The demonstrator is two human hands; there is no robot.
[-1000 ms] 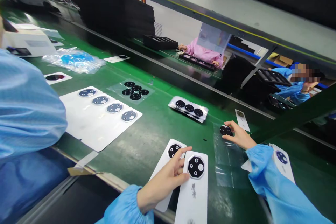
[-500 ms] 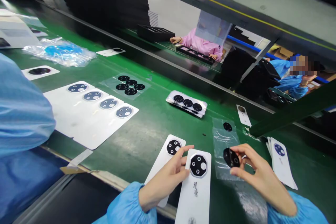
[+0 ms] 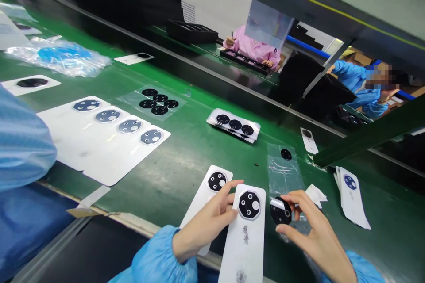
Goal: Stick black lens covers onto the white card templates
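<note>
My left hand [image 3: 207, 223] rests on two white phone back covers at the near edge of the green belt. Its fingers lie between the left cover [image 3: 209, 194] and the right cover [image 3: 244, 234], touching the right one beside its black octagonal camera ring [image 3: 249, 205]. My right hand [image 3: 312, 230] pinches a black round camera lens piece [image 3: 280, 212] just right of that ring, over a clear plastic sheet [image 3: 283, 170]. One more black lens piece [image 3: 286, 154] lies on the sheet's far end.
A row of several white covers [image 3: 99, 137] lies at the left. Nearby lie loose black lenses on film [image 3: 156, 101], a wrapped pack of lenses [image 3: 234, 124] and a stack of covers [image 3: 352, 196]. A co-worker's blue sleeve [image 3: 20, 150] fills the left; other people work beyond the belt.
My right hand lifted a black lens piece from the clear sheet and brought it back toward me, beside the right cover. My left hand stayed on the covers.
</note>
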